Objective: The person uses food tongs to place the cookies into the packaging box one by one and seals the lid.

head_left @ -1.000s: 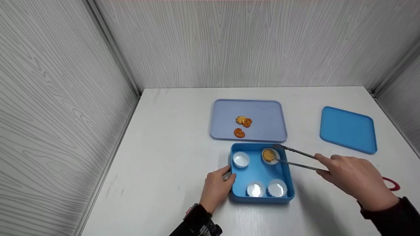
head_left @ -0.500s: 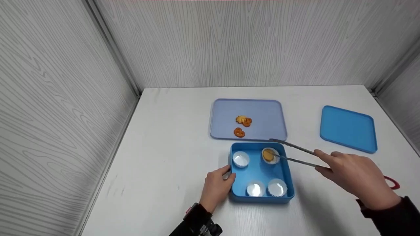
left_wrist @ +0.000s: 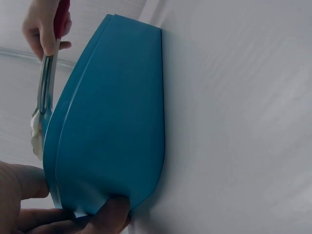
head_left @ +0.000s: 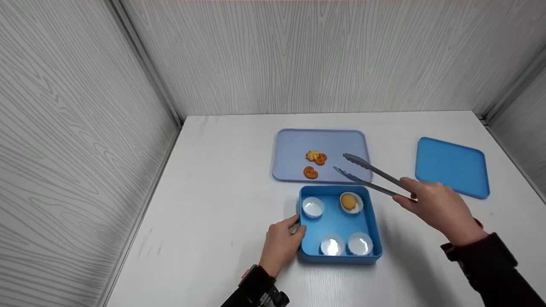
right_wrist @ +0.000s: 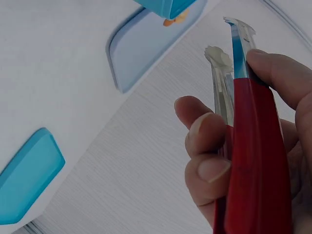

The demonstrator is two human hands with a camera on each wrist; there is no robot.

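Note:
My left hand (head_left: 281,243) holds the left wall of a blue box (head_left: 341,226), its fingers against the outside in the left wrist view. Inside the box, a round cookie (head_left: 348,201) sits in a white paper cup (head_left: 357,207) at the back right. Three more cups hold nothing: one paper cup (head_left: 313,207) at the back left, the others along the front. My right hand (head_left: 441,211) grips metal tongs (head_left: 381,174) by their red handles (right_wrist: 258,146). The tong tips are spread, with nothing between them, over the right part of a lavender tray (head_left: 337,138).
On the tray lie two pretzels, one pretzel (head_left: 311,172) nearer the box, and a flower-shaped cookie (head_left: 312,155) touching the other pretzel (head_left: 320,159). A flat blue tray or lid (head_left: 452,164) rests at the right. Pale wood-grain panels (head_left: 315,59) enclose the table.
The tongs have left the round cookie, which stays in its cup, and moved up and back over the lavender tray. My left hand and the box have not moved.

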